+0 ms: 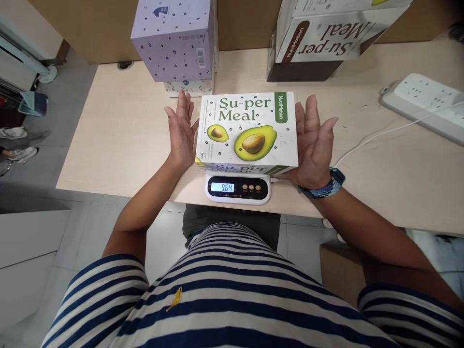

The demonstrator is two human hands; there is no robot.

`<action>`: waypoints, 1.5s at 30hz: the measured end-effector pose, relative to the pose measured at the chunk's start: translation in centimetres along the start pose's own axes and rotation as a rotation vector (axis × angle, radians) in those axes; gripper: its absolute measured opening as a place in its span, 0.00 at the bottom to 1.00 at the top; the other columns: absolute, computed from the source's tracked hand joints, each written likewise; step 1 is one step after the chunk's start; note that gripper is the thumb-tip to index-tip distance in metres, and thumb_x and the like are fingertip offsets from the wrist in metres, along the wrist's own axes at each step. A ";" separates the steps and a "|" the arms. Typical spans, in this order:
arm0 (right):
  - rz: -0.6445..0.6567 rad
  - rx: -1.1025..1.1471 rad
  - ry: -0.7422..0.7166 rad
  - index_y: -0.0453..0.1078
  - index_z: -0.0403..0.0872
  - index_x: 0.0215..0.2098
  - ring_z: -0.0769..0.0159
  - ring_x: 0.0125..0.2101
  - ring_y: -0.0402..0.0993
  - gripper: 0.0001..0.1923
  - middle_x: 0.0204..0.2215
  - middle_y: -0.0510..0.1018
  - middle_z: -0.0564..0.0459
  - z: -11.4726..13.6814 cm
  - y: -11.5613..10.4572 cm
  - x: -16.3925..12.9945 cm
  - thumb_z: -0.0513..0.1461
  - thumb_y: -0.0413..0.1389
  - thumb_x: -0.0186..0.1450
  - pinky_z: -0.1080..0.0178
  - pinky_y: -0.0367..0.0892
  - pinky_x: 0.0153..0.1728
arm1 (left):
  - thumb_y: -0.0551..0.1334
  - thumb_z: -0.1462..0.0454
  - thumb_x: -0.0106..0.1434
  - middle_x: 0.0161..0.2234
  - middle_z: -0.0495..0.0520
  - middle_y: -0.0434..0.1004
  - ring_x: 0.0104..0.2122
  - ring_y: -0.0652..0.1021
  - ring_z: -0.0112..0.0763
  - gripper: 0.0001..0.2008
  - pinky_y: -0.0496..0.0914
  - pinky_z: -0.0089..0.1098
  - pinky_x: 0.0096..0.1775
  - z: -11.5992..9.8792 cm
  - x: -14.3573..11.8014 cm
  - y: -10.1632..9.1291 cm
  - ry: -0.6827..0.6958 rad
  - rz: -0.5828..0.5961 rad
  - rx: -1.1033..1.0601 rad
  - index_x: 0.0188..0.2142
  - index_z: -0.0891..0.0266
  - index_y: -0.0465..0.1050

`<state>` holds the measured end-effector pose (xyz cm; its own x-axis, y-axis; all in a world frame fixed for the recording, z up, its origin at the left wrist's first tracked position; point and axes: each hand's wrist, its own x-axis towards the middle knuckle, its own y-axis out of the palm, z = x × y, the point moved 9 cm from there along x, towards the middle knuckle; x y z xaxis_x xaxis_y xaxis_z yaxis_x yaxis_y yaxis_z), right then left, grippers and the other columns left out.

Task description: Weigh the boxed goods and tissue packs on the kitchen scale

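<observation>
Flanking the white cardboard Su-per Meal box with the avocado print [248, 131], your two hands stand flat and open, palms turned inward toward each other. Your left hand [181, 130] has its fingers straight and together, pointing away from you, and it sits just beside the box's left edge; whether the palm actually touches the cardboard is hard to tell. Your right hand [313, 142] is likewise spread open with the thumb out to the side, close against the box's right edge, gripping nothing. A blue woven wristband [326, 186] circles your right wrist.

The box lies flat on a small white digital kitchen scale [238, 187], which sits at the near edge of the pale wooden table [119, 130]. The scale's lit display reads 964.

Beyond the box, a lavender cardboard carton with dark specks [174, 38] stands on the table at the back left. At the back right is a larger white and brown Su-per Meal carton [326, 38], its lettering upside down to you. A white power strip [427, 104] lies far right, and a white cable [366, 142] runs from that side toward the scale.
</observation>
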<state>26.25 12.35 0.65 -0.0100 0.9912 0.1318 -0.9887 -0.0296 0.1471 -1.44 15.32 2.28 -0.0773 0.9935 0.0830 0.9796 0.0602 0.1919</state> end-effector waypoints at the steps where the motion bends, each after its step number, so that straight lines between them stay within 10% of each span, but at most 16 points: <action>1: 0.000 0.002 0.004 0.59 0.73 0.73 0.59 0.82 0.45 0.43 0.79 0.59 0.67 -0.1 -0.1 0.0 0.75 0.42 0.66 0.43 0.46 0.82 | 0.34 0.29 0.70 0.79 0.43 0.56 0.82 0.46 0.41 0.46 0.50 0.47 0.79 0.0 0.0 0.0 0.005 0.001 0.010 0.79 0.38 0.49; 23: 0.058 0.161 0.060 0.59 0.67 0.75 0.59 0.81 0.49 0.46 0.78 0.61 0.65 0.6 2.4 -1.9 0.74 0.48 0.66 0.42 0.54 0.80 | 0.41 0.28 0.69 0.81 0.42 0.51 0.82 0.43 0.43 0.45 0.49 0.49 0.79 0.6 -2.4 1.7 -0.034 0.051 -0.114 0.78 0.38 0.52; 45: 0.113 0.309 0.122 0.48 0.73 0.80 0.55 0.81 0.48 0.39 0.80 0.53 0.69 -2.8 4.2 -2.9 0.67 0.44 0.74 0.38 0.55 0.79 | 0.62 0.32 0.65 0.78 0.54 0.60 0.77 0.64 0.55 0.52 0.62 0.53 0.76 0.6 -5.6 2.7 -0.128 0.205 -0.410 0.80 0.41 0.44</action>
<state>21.74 9.69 -1.90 -0.1535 0.9869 0.0488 -0.8883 -0.1594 0.4307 1.77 9.97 1.72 0.1586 0.9864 0.0430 0.8161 -0.1554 0.5566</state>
